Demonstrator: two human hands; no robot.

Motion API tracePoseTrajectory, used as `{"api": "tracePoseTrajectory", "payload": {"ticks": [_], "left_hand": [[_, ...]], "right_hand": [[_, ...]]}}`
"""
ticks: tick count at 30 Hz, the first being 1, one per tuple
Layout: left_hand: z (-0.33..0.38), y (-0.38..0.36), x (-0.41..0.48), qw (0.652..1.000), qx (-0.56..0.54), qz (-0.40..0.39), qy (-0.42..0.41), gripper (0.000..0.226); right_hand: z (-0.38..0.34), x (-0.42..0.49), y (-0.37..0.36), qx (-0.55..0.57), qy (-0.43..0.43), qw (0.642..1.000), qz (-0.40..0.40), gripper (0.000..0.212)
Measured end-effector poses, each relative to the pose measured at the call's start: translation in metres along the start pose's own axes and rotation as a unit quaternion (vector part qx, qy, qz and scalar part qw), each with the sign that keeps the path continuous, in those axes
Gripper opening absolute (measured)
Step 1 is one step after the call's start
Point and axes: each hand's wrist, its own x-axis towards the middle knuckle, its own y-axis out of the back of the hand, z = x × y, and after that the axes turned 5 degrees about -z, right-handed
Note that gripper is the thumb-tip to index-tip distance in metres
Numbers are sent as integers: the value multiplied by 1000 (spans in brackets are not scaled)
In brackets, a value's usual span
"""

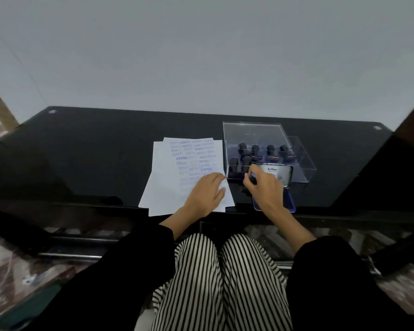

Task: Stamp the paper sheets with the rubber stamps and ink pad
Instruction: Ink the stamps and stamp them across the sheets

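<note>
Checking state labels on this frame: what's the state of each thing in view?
paper sheets: loosely stacked, top one part-covered in blue marks.
ink pad: open, lid raised.
clear box: holds spare stamps, upright; lid unclear.
left hand: lies flat on the sheets.
right hand: grips a stamp, over the ink pad.

White sheets carry blue prints on black table.
</note>
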Motion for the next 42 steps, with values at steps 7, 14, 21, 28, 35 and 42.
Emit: {"api": "tracePoseTrajectory", "payload": {"ticks": [7,14,21,28,35,42], "left_hand": [[43,-29,8,998,-1,-59,7,60],[59,-50,21,992,46,-111,40,82],[57,-59,21,994,53,-91,40,79],[55,-64,21,996,41,-70,34,77],[52,-65,22,996,46,-73,29,77],[49,-64,23,995,53,-81,24,78]], "right_hand": [[33,-9,12,-58,-39,998,6,19],[43,-14,12,-66,-30,997,-9,18],[42,-17,2,-70,-32,997,7,16],[44,-18,-9,-75,11,992,104,29],[46,-13,-17,-65,14,990,127,31],[51,-11,-22,-40,39,988,145,31]]}}
